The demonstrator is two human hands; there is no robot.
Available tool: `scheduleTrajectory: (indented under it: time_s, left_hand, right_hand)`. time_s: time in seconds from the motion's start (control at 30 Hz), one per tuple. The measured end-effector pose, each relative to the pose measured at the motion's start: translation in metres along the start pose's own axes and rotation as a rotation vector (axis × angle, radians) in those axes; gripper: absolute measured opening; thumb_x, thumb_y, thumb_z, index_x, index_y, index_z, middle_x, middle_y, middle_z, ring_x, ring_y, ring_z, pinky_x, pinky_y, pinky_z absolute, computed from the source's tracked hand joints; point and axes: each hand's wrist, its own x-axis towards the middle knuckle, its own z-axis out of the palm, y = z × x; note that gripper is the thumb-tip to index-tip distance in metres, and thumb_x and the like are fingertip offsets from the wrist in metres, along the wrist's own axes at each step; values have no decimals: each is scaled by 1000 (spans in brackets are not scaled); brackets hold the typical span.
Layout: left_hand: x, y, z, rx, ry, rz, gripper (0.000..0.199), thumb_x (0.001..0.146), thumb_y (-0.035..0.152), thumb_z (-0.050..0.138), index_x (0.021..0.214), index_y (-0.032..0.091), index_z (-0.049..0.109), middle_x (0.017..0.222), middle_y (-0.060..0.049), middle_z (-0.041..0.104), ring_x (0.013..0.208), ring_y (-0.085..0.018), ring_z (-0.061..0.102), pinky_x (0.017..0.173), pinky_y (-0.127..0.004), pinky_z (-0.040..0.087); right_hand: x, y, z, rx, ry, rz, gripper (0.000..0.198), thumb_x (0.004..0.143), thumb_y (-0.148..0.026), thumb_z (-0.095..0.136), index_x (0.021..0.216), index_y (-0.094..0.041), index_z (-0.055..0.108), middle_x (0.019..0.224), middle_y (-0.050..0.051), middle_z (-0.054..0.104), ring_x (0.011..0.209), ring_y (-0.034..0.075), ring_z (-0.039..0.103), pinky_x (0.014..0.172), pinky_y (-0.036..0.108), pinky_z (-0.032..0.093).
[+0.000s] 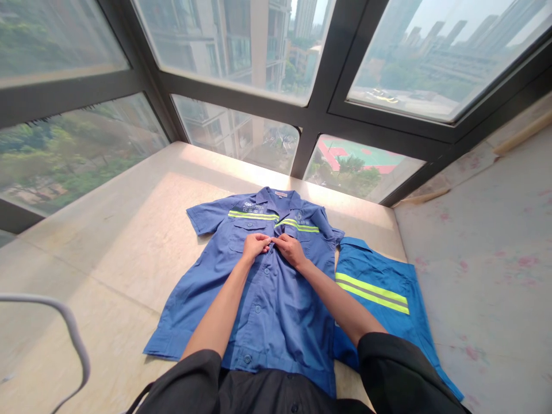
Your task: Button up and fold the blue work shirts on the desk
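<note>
A short-sleeved blue work shirt (288, 322) lies spread face up on the pale ledge, collar toward the window. Yellow-and-grey reflective strips cross its chest, and printed lettering shows above them. Along its front placket, the lower buttons (257, 309) sit fastened. My left hand (256, 246) pinches the placket edge just below the chest strips. Fingertips to fingertips with it, my right hand (290, 249) is closed on the other front edge. The button or buttonhole between the fingers is hidden. Beside the shirt's right side lies a brighter blue folded garment (375, 261) with reflective strips.
The stone-like ledge (107, 241) runs up to large windows in dark frames (241, 103). A floral-papered wall (483, 276) bounds the right side. At lower left, a curved grey tube or cable (73, 328) rises over the ledge.
</note>
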Motion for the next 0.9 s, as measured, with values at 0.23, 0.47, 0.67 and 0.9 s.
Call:
scheduleTrajectory:
  time_s: [0.23,0.47,0.67,0.9]
  left_hand:
    - [7,4,-2,26,-20,-81,23,57,24,88,67,12,71,54,-5,67,50,-15,66,47,-20,52]
    - [8,7,-3,64,-46,-81,21,58,22,86,65,12,70,49,-1,62,40,-10,57,39,-18,45]
    - [-2,0,0,56,-55,25,28,64,33,85,73,12,70,61,-4,69,53,-13,66,50,-21,53]
    - [-17,-11,1,105,-32,187,44,62,42,85,93,13,73,81,-8,75,74,-19,71,65,-26,57]
  right_hand:
    - [3,-3,-2,38,-19,1,27,100,-20,50,114,-24,73,91,7,65,79,15,61,71,22,44]
    - [4,-4,-3,18,-26,-2,25,98,-15,51,111,-21,72,92,6,65,79,15,60,70,22,43]
    - [4,-6,-6,-9,-39,-7,25,97,-12,47,105,-20,71,91,6,64,76,14,57,69,22,41]
    - [4,-6,-5,14,-51,27,23,97,-12,49,102,-19,70,91,6,64,74,15,58,68,23,42]
